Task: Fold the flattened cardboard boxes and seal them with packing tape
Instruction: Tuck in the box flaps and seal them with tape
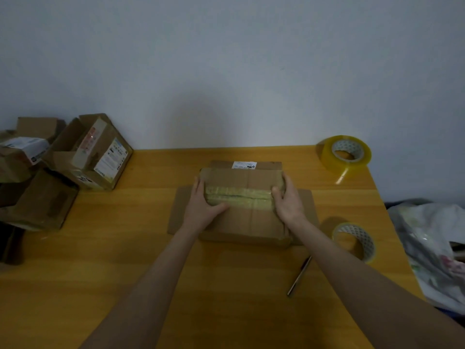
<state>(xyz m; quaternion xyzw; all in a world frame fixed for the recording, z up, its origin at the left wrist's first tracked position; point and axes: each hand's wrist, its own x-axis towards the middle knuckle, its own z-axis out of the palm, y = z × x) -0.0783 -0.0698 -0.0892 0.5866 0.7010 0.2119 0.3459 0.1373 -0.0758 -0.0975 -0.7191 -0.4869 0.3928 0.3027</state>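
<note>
Head view: tape roll (pixel 364 239) and, perhaps, a pen (pixel 299 275) lie beside box (pixel 247 222).

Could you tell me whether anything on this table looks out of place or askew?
The open box at the far left of the table sits tilted by the pile, and the far tape roll trails a loose tail onto the table. The taped box looks square.

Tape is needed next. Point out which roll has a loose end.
The far roll by the wall: a strip trails from it. The near roll, beside the pen, shows none.
</note>
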